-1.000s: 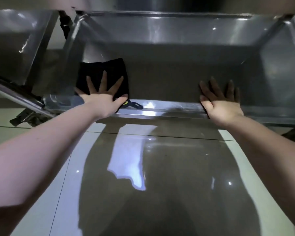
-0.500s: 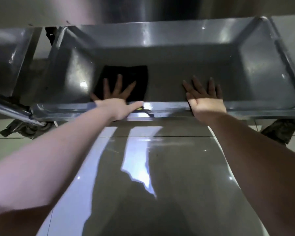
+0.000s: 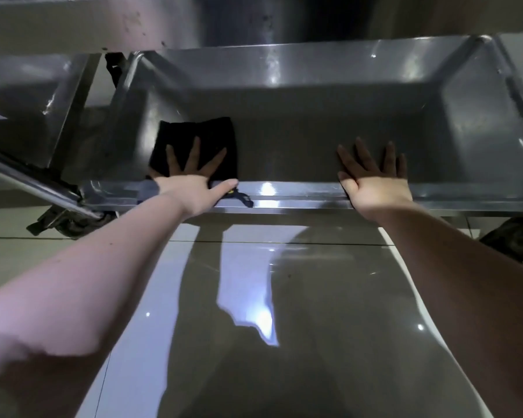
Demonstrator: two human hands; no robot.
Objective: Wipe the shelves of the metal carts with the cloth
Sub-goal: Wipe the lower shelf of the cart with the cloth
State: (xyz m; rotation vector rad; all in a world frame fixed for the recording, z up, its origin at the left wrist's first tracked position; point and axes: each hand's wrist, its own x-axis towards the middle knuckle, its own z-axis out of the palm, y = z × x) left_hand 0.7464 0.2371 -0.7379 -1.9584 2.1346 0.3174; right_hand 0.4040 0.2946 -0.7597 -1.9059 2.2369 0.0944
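Left hand (image 3: 191, 182), fingers spread, presses a black cloth (image 3: 194, 140) flat on the cart's bottom shelf (image 3: 284, 152); right hand (image 3: 375, 182), spread, apparently rests bare beside.

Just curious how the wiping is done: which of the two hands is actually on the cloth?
The left hand, spread flat on the black cloth. The right hand presses bare on the shelf.

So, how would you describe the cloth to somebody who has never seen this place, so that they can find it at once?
Look at the low metal shelf, shaped like a shallow tray, just above the glossy floor. On its left part, near the front rim, the left hand presses flat on the cloth. It is the only black, soft thing there; everything around it is shiny grey steel, and the right hand lies on bare metal.
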